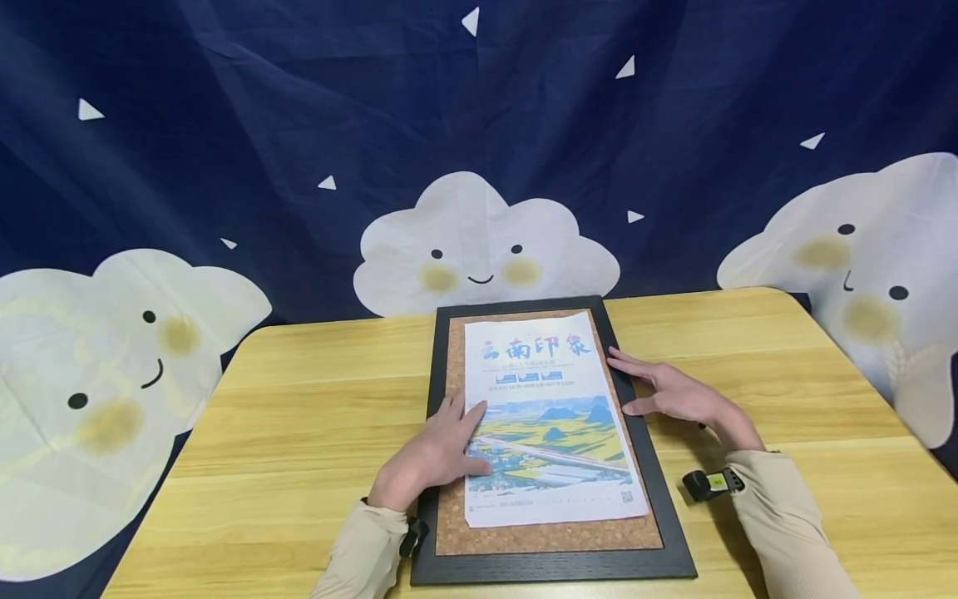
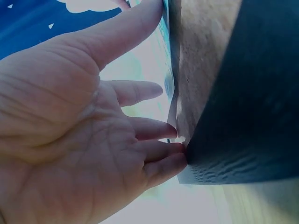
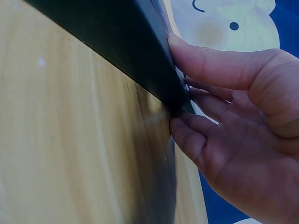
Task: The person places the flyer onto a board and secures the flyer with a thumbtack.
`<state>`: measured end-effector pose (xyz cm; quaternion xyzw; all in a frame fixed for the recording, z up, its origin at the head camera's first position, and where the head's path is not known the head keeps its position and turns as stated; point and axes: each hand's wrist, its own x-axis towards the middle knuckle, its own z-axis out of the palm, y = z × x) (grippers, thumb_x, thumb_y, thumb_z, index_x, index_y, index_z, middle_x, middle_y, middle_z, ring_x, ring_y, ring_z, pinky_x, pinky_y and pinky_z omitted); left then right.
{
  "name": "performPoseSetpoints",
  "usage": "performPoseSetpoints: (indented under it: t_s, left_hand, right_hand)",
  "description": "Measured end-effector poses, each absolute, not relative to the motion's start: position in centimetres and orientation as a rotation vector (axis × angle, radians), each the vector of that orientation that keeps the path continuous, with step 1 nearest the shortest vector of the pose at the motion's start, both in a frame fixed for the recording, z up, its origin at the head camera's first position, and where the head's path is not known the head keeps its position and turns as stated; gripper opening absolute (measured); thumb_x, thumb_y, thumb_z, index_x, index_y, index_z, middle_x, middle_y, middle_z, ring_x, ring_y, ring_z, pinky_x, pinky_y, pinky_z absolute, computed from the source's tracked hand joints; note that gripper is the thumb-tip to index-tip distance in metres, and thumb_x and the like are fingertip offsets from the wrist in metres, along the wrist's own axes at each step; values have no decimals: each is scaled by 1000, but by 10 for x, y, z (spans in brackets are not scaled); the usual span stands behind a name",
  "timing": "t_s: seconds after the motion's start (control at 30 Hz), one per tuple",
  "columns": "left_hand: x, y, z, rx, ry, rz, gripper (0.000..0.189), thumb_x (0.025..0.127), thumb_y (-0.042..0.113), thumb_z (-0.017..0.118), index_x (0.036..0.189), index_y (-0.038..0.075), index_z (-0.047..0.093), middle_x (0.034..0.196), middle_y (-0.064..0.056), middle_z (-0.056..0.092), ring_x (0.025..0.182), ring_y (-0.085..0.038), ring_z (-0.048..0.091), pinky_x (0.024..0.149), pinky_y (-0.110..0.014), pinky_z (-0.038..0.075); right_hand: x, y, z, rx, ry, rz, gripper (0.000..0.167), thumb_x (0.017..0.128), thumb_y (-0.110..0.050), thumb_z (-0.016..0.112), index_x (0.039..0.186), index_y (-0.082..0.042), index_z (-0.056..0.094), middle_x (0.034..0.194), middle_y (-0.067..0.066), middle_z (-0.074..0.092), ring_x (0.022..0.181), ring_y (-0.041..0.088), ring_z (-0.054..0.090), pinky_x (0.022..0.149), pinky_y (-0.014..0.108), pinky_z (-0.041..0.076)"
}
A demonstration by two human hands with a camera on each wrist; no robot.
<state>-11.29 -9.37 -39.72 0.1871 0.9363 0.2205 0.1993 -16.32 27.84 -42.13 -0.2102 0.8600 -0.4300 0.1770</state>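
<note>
A printed sheet (image 1: 550, 449) lies on a cork panel (image 1: 554, 541) bordered by a black frame (image 1: 554, 568), the whole board resting on the wood-grain counter (image 1: 322, 399) at about 5 o'clock from the middle of the head view. The sheet is white, with large brush-style characters shading from pink-purple to blue at its 12 o'clock end. Below them come three small blue boxes and lines of fine text too small to read. A landscape of blue hills, yellow and green fields and a pale road fills much of the 6 o'clock half, and a small square code sits in the corner between 4 and 5 o'clock. More cork shows toward 9 and 6 o'clock than toward 3.

The left hand (image 1: 434, 445) is at the sheet's 9 o'clock side, its fingers mostly straight and its thumb spread wide from them; in the head view the tips of thumb and forefinger overlap the sheet's edge. The right hand (image 1: 677, 395) is between 2 and 3 o'clock of the board, thumb and fingers spread well apart, their tips touching the frame's side without wrapping round it.
</note>
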Motion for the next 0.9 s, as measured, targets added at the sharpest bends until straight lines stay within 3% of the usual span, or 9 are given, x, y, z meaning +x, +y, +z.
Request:
performPoseSetpoints:
  t_s: [0.27,0.53,0.63,0.73,0.9]
  left_hand:
    - [-113,-95,-398,513,2617,630,86,91,30,81,159,1,38,171,-24,10,156,-44,10,119,-60,27]
    - [-112,-94,-398,492,2607,655,84,91,29,82,159,3,39,171,-24,8,157,-44,9,118,-61,28]
    - [-113,-94,-398,482,2605,649,85,90,29,82,159,4,39,171,-22,7,157,-43,8,118,-61,28]
    - [-113,-95,-398,486,2606,674,86,90,27,83,159,3,39,172,-22,4,157,-42,9,118,-60,28]
    - [-114,-96,-399,509,2612,665,86,90,26,84,159,3,39,172,-20,4,157,-42,10,119,-60,28]
  right_hand:
    - [-164,276,-419,-595,2453,-1201,82,92,-12,77,157,10,31,167,29,17,151,54,12,116,68,22]
    - [-157,285,-394,-555,2539,-1280,64,99,-6,68,151,15,38,153,35,42,138,54,45,106,56,46]
    - [-154,294,-384,-520,2618,-1207,55,98,-6,69,145,15,48,133,31,63,119,45,63,93,41,56]
    - [-153,305,-380,-480,2627,-1119,46,98,-5,69,136,16,55,107,16,73,96,28,68,77,27,54]
    - [-150,320,-380,-407,2584,-1038,30,95,-5,70,116,14,64,87,3,68,76,19,62,65,30,51]
